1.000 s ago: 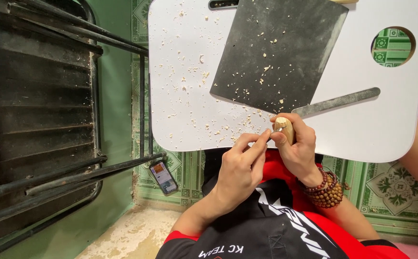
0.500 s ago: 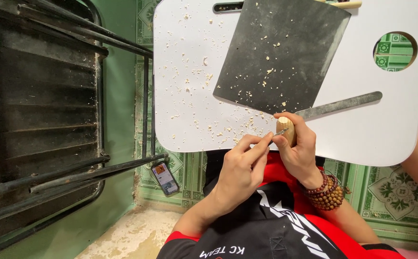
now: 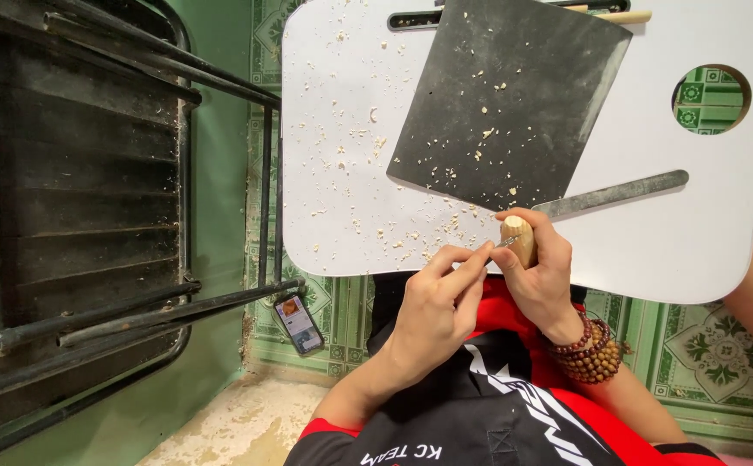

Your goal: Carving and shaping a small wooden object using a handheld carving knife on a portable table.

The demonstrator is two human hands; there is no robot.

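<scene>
Small wooden piece (image 3: 520,240): pale tan, stubby, rounded, flat cut end facing up; standing roughly upright, just right of frame centre, at the near edge of the white board. Thin metal tool (image 3: 504,243): only a short silvery tip visible, touching the wooden piece's left side; the rest is hidden.

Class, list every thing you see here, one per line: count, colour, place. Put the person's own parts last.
Tray table: one, white, centre, with a round hole.
Sheet: one, dark grey, on the table.
Shavings: many, pale, scattered on table and sheet.
Flat metal bar: one, grey, on the table.
Wooden stick: one, tan, top edge.
Phone: one, dark, on the tiled floor.
Metal frame: one, black, left.
Wooden piece: one, tan, in the right hand.
Bead bracelets: brown, right wrist.
Left hand: holds a thin blade against the wood.
Right hand.
</scene>
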